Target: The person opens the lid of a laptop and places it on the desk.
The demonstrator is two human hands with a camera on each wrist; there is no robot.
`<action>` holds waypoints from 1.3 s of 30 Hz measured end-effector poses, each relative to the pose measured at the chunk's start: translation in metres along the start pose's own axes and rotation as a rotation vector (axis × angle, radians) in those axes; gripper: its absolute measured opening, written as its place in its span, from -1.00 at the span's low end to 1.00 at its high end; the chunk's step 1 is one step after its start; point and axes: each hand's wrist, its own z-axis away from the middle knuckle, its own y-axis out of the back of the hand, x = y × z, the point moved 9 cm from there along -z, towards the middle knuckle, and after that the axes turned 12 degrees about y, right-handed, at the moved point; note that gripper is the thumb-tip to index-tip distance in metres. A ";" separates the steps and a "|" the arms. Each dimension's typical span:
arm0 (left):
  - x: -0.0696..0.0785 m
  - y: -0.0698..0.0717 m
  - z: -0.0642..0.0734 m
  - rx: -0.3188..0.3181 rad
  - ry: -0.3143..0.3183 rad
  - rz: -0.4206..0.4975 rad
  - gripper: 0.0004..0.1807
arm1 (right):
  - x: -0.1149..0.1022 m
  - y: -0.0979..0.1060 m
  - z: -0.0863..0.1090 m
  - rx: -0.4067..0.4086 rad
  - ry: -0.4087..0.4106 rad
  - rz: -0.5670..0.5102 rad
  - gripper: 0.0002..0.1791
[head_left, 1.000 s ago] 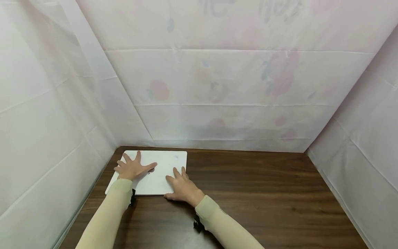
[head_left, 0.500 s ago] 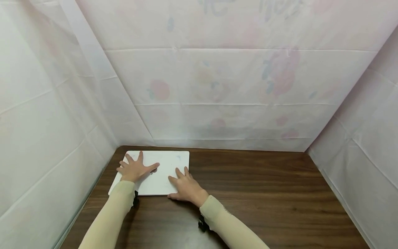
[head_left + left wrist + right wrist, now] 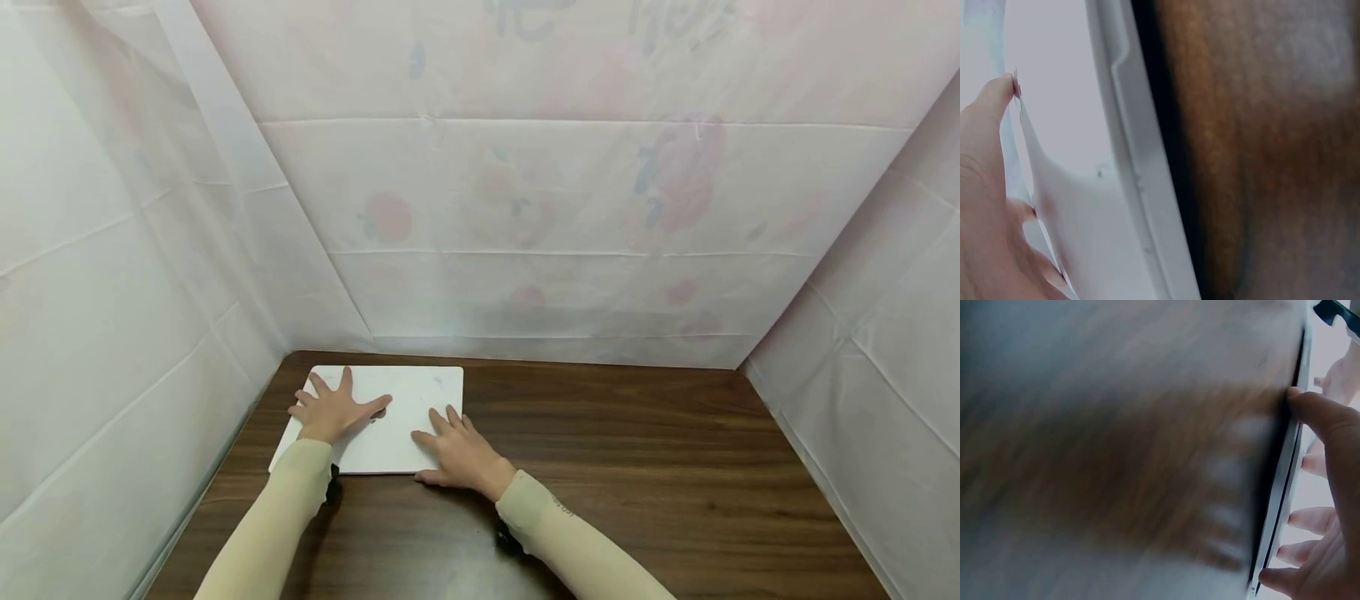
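Observation:
A closed white laptop (image 3: 408, 385) lies flat on the dark wooden table, near its back left corner. Spread across the left part of the lid is my left hand (image 3: 330, 414), its thumb reaching to the dark logo in the middle. My right hand (image 3: 461, 458) rests with splayed fingers at the lid's front right corner, thumb at the front edge. In the left wrist view, the laptop's front edge (image 3: 1125, 119) shows a shallow notch. The right wrist view has my thumb (image 3: 1322, 415) against the laptop's thin side (image 3: 1280, 487), with the other fingertips on the lid.
The wooden table (image 3: 637, 467) extends far to the right. White sheeting with faint fruit prints (image 3: 525, 183) rises behind it, and more sheeting stands along the left (image 3: 97, 333) and right (image 3: 885, 350) sides. Each wrist carries a black camera mount (image 3: 507, 537).
The laptop has slid a little to the right along the table, and both hands have moved with it. Their spread pose on the lid stays the same.

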 end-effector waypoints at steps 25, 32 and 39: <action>0.008 -0.007 0.008 0.011 0.003 -0.012 0.51 | 0.005 -0.002 0.012 -0.054 0.031 0.025 -0.25; 0.011 -0.009 0.010 0.009 0.014 -0.001 0.51 | 0.005 0.000 0.018 -0.039 0.046 0.021 -0.25; 0.015 -0.010 0.014 0.016 0.009 -0.005 0.51 | 0.007 0.004 0.023 -0.026 0.056 0.009 -0.26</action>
